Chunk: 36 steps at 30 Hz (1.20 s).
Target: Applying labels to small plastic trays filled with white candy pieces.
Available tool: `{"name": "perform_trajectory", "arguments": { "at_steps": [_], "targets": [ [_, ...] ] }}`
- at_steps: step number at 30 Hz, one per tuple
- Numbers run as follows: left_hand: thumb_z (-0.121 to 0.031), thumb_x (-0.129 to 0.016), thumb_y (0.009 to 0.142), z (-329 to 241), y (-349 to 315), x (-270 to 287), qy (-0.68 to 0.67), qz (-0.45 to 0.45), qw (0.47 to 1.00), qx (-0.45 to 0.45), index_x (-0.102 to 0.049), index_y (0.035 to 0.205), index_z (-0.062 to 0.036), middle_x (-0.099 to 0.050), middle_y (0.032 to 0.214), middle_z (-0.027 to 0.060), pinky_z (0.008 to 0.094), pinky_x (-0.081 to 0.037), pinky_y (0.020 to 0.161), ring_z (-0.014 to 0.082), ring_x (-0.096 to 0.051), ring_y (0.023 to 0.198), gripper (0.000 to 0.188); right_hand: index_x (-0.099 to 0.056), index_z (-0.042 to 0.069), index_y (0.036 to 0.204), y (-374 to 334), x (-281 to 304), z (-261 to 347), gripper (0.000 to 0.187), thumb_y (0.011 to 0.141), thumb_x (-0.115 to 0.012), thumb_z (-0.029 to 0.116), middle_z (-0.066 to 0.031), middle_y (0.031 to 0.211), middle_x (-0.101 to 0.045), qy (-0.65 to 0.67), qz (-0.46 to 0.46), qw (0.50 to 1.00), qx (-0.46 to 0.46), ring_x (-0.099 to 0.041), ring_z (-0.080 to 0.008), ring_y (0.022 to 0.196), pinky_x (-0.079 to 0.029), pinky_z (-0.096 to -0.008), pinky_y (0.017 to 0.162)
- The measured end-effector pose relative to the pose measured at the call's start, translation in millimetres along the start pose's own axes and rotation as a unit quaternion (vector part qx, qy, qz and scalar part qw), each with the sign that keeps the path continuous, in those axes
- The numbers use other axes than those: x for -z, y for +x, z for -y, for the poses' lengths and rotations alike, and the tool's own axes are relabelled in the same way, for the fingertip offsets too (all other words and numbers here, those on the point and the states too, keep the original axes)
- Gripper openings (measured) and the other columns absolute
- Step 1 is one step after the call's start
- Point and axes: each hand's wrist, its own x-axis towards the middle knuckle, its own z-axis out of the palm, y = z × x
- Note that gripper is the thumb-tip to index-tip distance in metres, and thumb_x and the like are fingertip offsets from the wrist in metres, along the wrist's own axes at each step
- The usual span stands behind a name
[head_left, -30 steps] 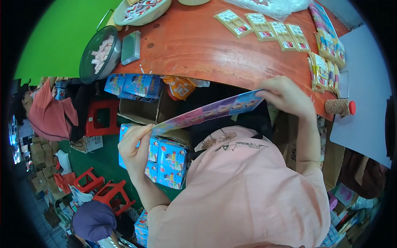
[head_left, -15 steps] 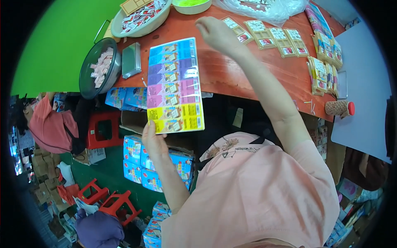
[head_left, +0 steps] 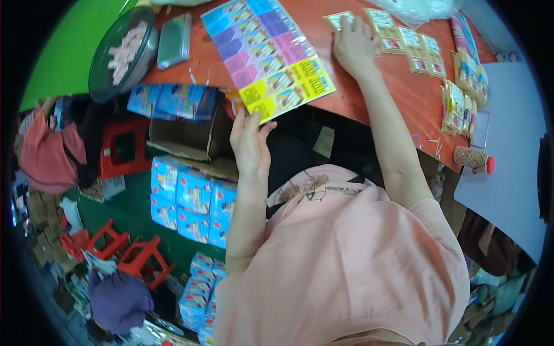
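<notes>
My left hand [head_left: 252, 144] grips the lower edge of a glossy printed sheet [head_left: 268, 55], banded in blue, purple, pink and yellow with repeated pictures. The sheet reaches over the front edge of the red table. My right hand [head_left: 355, 47] lies with outstretched fingers over a small beige compartment tray [head_left: 339, 21] holding white pieces, and hides much of it. Similar trays stand in a row just to its right: one tray [head_left: 385, 30] beside my fingers, another tray [head_left: 411, 49] and a third tray [head_left: 431, 55].
A dark bowl [head_left: 98, 69] of pale pink pieces and a stack of clear plastic sleeves [head_left: 175, 40] stand at the left. Stacked filled trays [head_left: 456, 109] and a red-lidded jar [head_left: 473, 158] are at the right. Blue boxes [head_left: 193, 193] and red stools [head_left: 144, 259] are below.
My right hand has come down onto the leftmost small tray from above the table. The printed sheet has tilted, its top leaning left. The view has shifted.
</notes>
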Motion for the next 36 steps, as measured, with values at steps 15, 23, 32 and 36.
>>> {"name": "perform_trajectory", "arguments": {
  "at_steps": [15, 23, 32, 36],
  "targets": [
    [-0.01, -0.06, 0.097, 7, -20, 16, 0.004, -0.005, 0.998, 0.063, -0.06, 0.116, 0.0084, -0.066, 0.101, 0.0155, 0.0336, -0.057, 0.077, 0.021, -0.066, 0.086, 0.026, -0.067, 0.007, 0.111, -88, 68, 70, 0.021, 0.09, -0.065, 0.008, -0.0099, 0.119, -0.062, 0.386, -0.004, 0.877, 0.286, -0.058, -0.0308, 0.11, -0.045, -0.039, 0.095],
    [-0.008, -0.061, 0.097, 3, -20, 10, 0.03, 0.007, 0.999, 0.022, -0.064, 0.111, 0.0088, -0.068, 0.096, 0.013, 0.0302, -0.057, 0.072, 0.017, -0.066, 0.08, 0.023, -0.066, 0.002, 0.099, -109, 84, 102, 0.013, 0.087, -0.067, 0.008, -0.011, 0.102, -0.062, 0.402, 0.05, 0.859, 0.314, -0.061, -0.0303, 0.098, -0.05, -0.0395, 0.082],
    [-0.003, -0.057, 0.096, 0, -13, -1, 0.205, -0.007, 0.971, -0.122, -0.068, 0.103, 0.0069, -0.067, 0.086, 0.0093, 0.0262, -0.054, 0.066, 0.014, -0.065, 0.073, 0.017, -0.066, -0.002, 0.095, -103, 94, 116, 0.011, 0.088, -0.064, 0.006, -0.0151, 0.093, -0.064, 0.398, 0.095, 0.851, 0.329, -0.064, -0.0331, 0.086, -0.052, -0.0401, 0.077],
    [-0.001, -0.057, 0.094, -4, -12, 1, 0.411, 0.014, 0.877, -0.248, -0.067, 0.098, 0.007, -0.064, 0.083, 0.011, 0.0262, -0.053, 0.064, 0.0146, -0.065, 0.069, 0.013, -0.067, -0.003, 0.093, -98, 96, 119, 0.013, 0.088, -0.065, 0.009, -0.016, 0.091, -0.066, 0.379, 0.146, 0.864, 0.296, -0.065, -0.0331, 0.087, -0.052, -0.0401, 0.077]
  ]
}}
